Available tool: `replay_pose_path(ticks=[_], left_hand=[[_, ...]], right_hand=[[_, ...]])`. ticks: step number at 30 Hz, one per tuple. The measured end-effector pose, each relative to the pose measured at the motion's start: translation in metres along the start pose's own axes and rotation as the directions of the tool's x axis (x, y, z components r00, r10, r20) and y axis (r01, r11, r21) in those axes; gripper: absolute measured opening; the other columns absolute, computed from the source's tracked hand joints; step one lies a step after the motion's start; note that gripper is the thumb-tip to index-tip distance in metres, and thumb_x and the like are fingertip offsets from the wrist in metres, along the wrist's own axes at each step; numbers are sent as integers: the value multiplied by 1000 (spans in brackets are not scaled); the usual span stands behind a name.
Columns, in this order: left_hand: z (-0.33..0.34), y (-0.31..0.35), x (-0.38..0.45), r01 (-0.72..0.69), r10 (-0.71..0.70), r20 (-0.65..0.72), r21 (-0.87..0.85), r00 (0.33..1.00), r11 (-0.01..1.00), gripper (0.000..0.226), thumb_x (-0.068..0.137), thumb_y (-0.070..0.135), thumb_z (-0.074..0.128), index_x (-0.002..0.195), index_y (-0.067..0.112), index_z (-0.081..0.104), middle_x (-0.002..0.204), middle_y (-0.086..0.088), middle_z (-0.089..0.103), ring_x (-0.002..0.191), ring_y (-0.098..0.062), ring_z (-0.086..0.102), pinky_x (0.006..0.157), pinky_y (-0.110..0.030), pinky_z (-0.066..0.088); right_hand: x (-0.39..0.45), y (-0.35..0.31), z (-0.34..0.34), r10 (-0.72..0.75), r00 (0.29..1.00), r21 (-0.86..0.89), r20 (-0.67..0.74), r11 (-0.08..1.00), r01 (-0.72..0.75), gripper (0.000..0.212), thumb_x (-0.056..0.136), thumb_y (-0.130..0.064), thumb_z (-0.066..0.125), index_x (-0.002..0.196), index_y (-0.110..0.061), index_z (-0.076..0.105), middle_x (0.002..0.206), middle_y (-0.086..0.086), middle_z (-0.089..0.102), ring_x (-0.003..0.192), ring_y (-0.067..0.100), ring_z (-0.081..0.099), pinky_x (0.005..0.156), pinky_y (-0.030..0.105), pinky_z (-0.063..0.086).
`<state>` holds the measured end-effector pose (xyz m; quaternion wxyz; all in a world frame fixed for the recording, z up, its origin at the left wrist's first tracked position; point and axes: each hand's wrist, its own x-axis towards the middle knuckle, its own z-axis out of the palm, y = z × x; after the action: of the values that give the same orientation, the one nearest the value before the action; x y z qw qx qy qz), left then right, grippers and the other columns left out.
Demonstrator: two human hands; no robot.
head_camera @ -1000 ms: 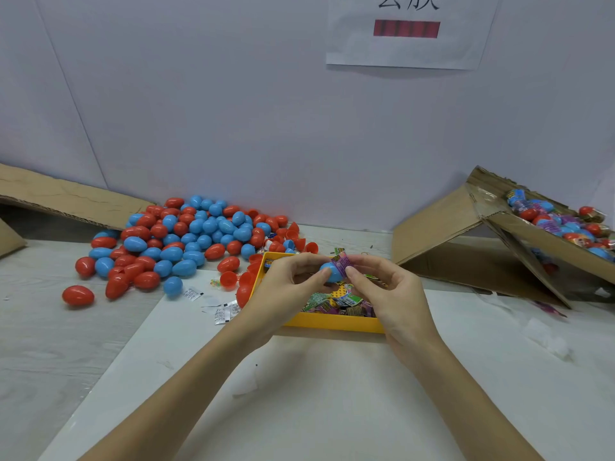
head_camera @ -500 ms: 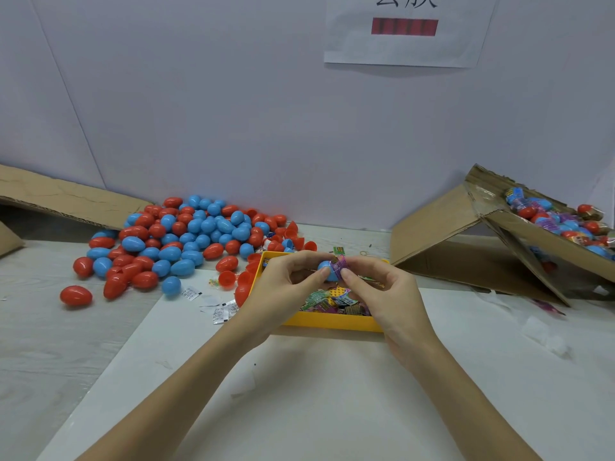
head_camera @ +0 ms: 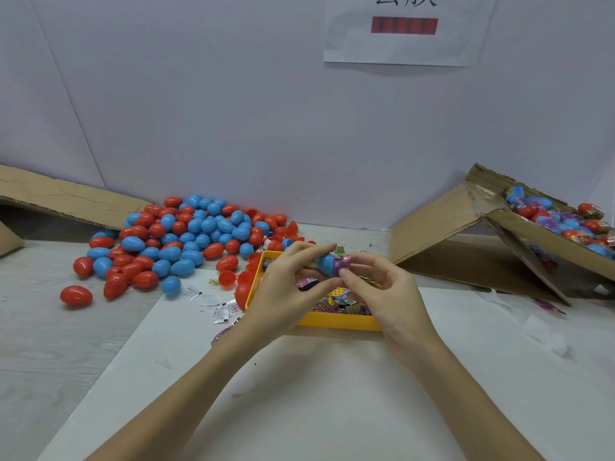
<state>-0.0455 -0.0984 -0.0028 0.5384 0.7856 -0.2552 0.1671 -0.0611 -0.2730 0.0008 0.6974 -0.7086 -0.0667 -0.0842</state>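
Head view:
- The left hand [head_camera: 286,287] grips a blue plastic egg [head_camera: 324,263] by its left end, with the thumb below and the curled fingers above.
- The right hand [head_camera: 382,294] pinches a purple printed wrapper [head_camera: 342,263] that sits round the right part of this egg. Its thumb tip presses on the wrapper from below.
- The egg is in the air between both hands, lying sideways, just above the far part of a shallow yellow plastic tray [head_camera: 332,324].
- The tray holds many small colourful printed wrappers [head_camera: 336,302]. The hands cover a large part of it.
- The tray stands on a white sheet [head_camera: 332,394], which lies on the grey table [head_camera: 40,344].
- To the left of the tray there is a big pile of red and blue plastic eggs [head_camera: 199,234]. Some open red halves lie touching the tray's left wall.
- One single red egg [head_camera: 76,296] lies apart from the pile, more to the left.
- Small white paper sachets [head_camera: 219,311] are scattered between the pile and the tray.
- On the right, well apart from the hands, a tilted brown cardboard box [head_camera: 449,234] holds eggs already wrapped [head_camera: 559,221].
- A flat brown cardboard flap [head_camera: 60,201] leans at the far left.
- A white paper sign [head_camera: 404,44] hangs on the wall.
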Motion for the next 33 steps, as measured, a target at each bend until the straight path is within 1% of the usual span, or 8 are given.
replay_pose_path(ticks=[5,8,11,15,20,24,27,33], left_hand=[[-2,-2,0,-113,126,-79,150,989,982,52,87,10,78,136,10,62,116,0,67,101,-10,69,89,-21,57],[-2,-2,0,-142,159,-76,193,984,971,42,88,12,77,127,11,62,114,2,69,100,-6,67,85,-18,57],[1,-3,-1,-184,199,-56,202,978,962,39,93,12,71,131,13,63,117,2,65,102,-13,64,84,-20,55],[3,-2,-2,-199,209,-43,171,977,965,42,102,18,60,144,22,55,124,8,59,113,-19,58,92,-25,49],[1,-6,0,-242,249,-33,152,968,958,39,106,15,51,144,22,55,129,7,59,119,-22,58,98,-29,49],[-3,-10,0,-254,265,-38,175,964,951,39,106,15,53,143,26,57,127,13,61,119,-21,58,97,-30,51],[-4,-10,1,-262,274,-46,174,961,949,41,105,17,53,144,30,56,124,19,61,115,-17,57,95,-27,50],[-3,-9,1,-257,272,-66,182,960,949,39,103,16,54,141,27,58,111,10,68,101,-18,57,88,-25,48]], right_hand=[[-1,-4,3,137,987,222,86,963,-153,23,93,-20,73,116,-19,75,110,3,78,106,19,74,74,22,58],[-1,-6,5,142,988,216,65,964,-153,26,90,-22,75,116,-18,74,108,4,78,105,19,74,75,23,58],[-2,-6,8,169,985,254,43,951,-175,26,90,-23,75,116,-16,73,106,3,79,104,18,75,77,24,58],[-5,-12,12,305,927,520,219,767,-376,31,92,-23,72,120,-10,74,117,9,75,101,18,74,78,24,58],[-10,-18,19,402,830,633,387,538,-556,32,83,-28,80,112,-15,78,112,8,76,95,22,74,77,27,56],[-12,-20,25,454,798,672,396,449,-589,33,81,-26,81,111,-12,77,106,7,76,94,23,75,77,27,54],[-13,-21,26,475,792,682,382,434,-589,36,81,-25,80,113,-11,77,105,9,77,92,23,76,78,28,53],[-14,-20,26,484,791,687,375,427,-587,44,78,-25,81,119,-10,75,106,11,76,89,24,77,76,28,53]])
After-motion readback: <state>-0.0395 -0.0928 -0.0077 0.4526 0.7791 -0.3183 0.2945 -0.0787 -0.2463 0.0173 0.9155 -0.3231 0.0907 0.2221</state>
